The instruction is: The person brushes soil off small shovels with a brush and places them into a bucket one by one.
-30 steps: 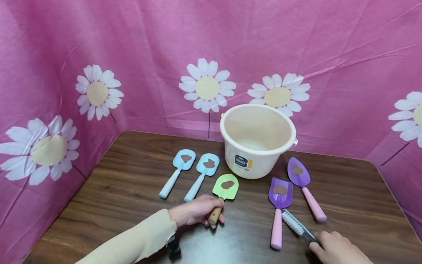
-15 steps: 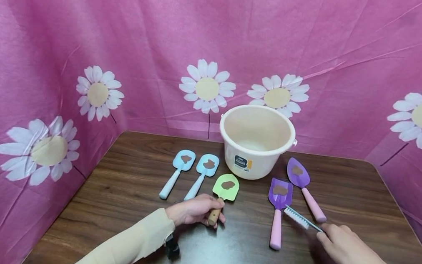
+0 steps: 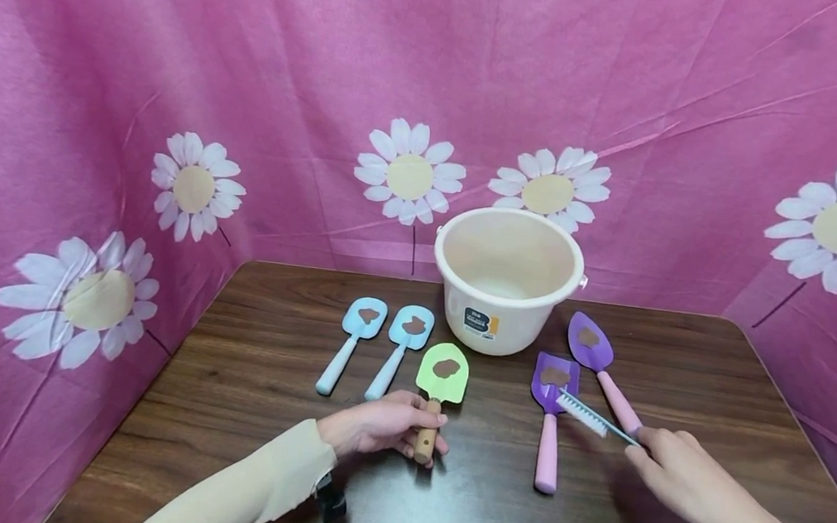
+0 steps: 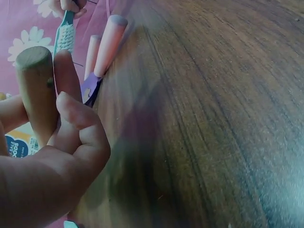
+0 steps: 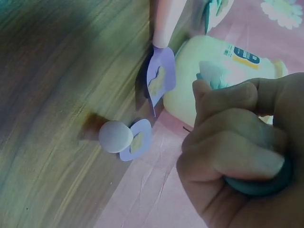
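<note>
My left hand (image 3: pixel 392 425) grips the wooden handle (image 4: pixel 37 95) of a green shovel (image 3: pixel 455 388), whose blade carries a brown patch and points away from me. My right hand (image 3: pixel 698 485) is curled round the handle of a teal brush with white bristles (image 3: pixel 583 414). In the head view the brush's tip overlaps the square purple shovel (image 3: pixel 547 453); whether they touch I cannot tell. That shovel has a pink handle and a brown patch. Behind it lies a pointed purple shovel (image 3: pixel 592 351), also brown-patched, its handle end near my right hand.
A cream bucket (image 3: pixel 525 325) stands upright at the back of the wooden table (image 3: pixel 247 338). Left of it lie two light-blue shovels, one outer (image 3: pixel 337 366) and one inner (image 3: pixel 386 372), each with a brown patch. A pink flowered cloth (image 3: pixel 316 61) hangs behind.
The green shovel has come slightly toward me in my left hand. My right hand has moved the brush a little away from me, so its tip now overlaps the square purple shovel's blade.
</note>
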`<state>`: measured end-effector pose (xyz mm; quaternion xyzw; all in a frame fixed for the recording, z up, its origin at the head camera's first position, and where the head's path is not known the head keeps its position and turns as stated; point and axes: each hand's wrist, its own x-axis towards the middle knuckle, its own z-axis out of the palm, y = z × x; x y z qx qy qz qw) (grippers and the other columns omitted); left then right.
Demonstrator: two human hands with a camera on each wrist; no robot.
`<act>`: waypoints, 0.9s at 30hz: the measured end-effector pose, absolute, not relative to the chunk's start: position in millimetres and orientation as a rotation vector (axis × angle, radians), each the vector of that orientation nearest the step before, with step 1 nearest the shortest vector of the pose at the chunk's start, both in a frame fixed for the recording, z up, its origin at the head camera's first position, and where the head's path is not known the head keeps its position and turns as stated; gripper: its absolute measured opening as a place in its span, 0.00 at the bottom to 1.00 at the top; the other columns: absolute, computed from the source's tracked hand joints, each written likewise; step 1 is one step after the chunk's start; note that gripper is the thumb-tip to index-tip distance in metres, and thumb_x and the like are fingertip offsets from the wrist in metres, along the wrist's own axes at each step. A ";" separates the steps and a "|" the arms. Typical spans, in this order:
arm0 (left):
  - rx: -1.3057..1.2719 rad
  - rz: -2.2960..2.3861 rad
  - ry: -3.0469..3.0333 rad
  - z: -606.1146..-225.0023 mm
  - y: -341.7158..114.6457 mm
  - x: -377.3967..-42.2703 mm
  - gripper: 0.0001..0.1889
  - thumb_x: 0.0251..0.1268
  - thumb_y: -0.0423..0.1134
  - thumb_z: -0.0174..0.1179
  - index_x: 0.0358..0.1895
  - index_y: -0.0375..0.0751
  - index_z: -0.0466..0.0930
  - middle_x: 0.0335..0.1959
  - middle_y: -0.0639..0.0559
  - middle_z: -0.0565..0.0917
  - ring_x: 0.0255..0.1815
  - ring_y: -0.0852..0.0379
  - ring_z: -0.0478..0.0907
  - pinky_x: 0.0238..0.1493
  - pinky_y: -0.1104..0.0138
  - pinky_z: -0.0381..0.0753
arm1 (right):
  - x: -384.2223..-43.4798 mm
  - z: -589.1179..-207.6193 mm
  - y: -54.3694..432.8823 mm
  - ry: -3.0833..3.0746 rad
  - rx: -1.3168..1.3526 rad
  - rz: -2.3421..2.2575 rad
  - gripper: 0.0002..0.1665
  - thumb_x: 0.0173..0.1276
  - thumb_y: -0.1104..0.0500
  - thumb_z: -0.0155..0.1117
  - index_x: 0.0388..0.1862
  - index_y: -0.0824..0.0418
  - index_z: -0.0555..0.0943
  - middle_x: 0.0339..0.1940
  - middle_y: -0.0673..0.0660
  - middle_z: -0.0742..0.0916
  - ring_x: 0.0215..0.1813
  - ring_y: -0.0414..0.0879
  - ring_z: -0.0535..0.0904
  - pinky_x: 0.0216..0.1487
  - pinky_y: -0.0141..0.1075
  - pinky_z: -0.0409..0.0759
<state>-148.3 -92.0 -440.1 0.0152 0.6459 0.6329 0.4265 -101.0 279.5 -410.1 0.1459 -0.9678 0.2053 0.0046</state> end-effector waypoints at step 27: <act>0.142 1.878 1.568 -378.3 -129.1 -159.7 0.12 0.70 0.34 0.53 0.50 0.38 0.62 0.35 0.47 0.83 0.32 0.53 0.86 0.40 0.60 0.87 | -114.5 -380.6 275.7 -2.969 0.466 0.767 0.13 0.73 0.54 0.55 0.26 0.47 0.74 0.17 0.40 0.62 0.19 0.31 0.54 0.17 0.28 0.55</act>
